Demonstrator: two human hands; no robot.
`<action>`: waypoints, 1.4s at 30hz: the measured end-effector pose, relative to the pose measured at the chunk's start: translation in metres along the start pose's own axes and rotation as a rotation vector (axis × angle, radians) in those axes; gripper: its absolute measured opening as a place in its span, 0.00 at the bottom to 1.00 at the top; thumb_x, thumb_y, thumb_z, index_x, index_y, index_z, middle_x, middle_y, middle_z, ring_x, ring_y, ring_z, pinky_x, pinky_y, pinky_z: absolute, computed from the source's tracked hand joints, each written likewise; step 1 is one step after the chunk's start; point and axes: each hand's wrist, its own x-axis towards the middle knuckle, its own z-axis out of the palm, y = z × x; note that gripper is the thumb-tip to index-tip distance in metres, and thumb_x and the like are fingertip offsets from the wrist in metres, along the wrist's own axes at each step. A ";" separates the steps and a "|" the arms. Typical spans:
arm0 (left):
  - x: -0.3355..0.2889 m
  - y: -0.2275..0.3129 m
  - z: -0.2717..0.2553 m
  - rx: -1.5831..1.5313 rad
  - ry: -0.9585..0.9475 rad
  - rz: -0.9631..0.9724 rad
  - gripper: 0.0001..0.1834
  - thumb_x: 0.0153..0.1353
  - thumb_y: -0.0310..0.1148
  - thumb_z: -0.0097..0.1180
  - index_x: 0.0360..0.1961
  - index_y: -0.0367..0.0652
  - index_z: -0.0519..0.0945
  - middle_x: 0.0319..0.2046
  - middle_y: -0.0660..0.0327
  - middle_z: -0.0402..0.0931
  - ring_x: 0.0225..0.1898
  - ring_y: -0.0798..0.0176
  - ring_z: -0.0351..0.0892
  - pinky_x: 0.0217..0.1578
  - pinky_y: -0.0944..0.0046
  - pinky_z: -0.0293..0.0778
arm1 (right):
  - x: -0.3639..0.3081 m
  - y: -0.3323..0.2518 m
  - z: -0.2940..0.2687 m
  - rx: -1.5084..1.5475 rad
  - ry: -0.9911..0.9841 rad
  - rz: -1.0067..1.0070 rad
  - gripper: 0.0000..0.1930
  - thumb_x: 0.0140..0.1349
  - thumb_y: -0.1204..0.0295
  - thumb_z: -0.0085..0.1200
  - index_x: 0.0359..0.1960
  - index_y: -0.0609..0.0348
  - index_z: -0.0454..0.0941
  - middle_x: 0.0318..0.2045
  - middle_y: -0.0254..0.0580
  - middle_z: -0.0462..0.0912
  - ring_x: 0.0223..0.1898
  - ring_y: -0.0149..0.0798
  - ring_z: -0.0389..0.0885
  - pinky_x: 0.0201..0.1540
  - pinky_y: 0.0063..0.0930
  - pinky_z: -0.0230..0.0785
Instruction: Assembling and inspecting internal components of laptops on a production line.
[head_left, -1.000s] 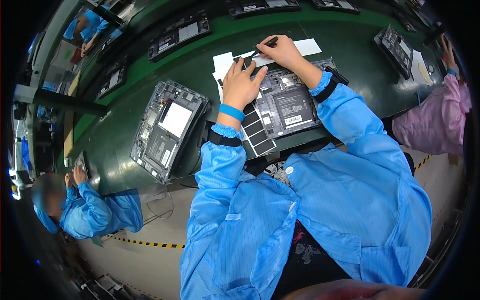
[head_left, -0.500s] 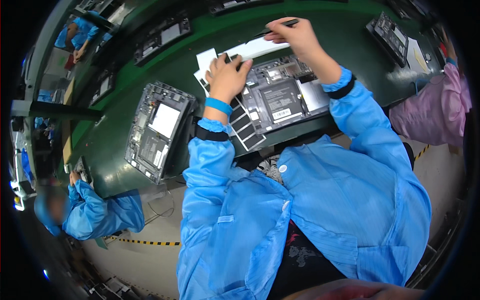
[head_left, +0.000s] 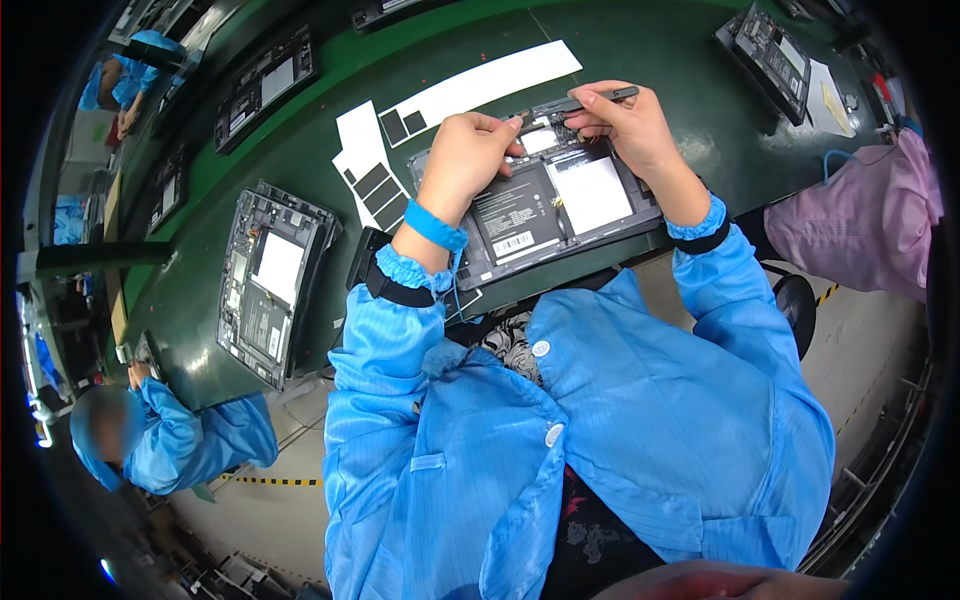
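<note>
Lying nearest, an opened laptop base sits on the dark green tabletop, straight in front of a person in a blue smock. Its long axis runs left to right, the right end angled away from the person. A black battery fills its left middle, with a white panel just right of it.

Beyond these, both hands are over the base's far side. The left hand is over the far left part, thumb and forefinger close together; whether they pinch anything, I cannot tell. The right hand, over the far right part, grips a slim dark tool that points leftward, so its working end lies between the hands, along the far edge.

Left of the base lies a sheet of black rectangles; past the hands, a long white strip. Another laptop base lies farther off, upper left.
</note>
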 end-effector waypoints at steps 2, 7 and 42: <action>0.003 -0.002 0.000 -0.015 -0.021 0.013 0.16 0.61 0.37 0.58 0.35 0.30 0.80 0.26 0.59 0.81 0.19 0.73 0.71 0.22 0.74 0.67 | -0.002 -0.002 0.004 -0.006 -0.004 -0.056 0.12 0.61 0.70 0.58 0.41 0.68 0.79 0.30 0.48 0.84 0.32 0.34 0.85 0.34 0.19 0.77; 0.008 -0.001 0.002 -0.044 0.004 0.037 0.12 0.62 0.34 0.56 0.33 0.32 0.81 0.26 0.60 0.81 0.19 0.74 0.69 0.21 0.75 0.66 | -0.002 -0.006 0.007 -0.049 -0.009 -0.065 0.11 0.61 0.72 0.57 0.40 0.70 0.79 0.30 0.49 0.84 0.33 0.36 0.85 0.36 0.21 0.79; -0.026 -0.001 -0.006 0.419 0.305 0.268 0.18 0.55 0.42 0.60 0.18 0.38 0.80 0.13 0.56 0.76 0.17 0.54 0.77 0.23 0.61 0.72 | 0.003 0.006 0.010 0.005 0.239 -0.258 0.11 0.63 0.73 0.56 0.38 0.74 0.77 0.29 0.50 0.82 0.33 0.39 0.85 0.35 0.24 0.79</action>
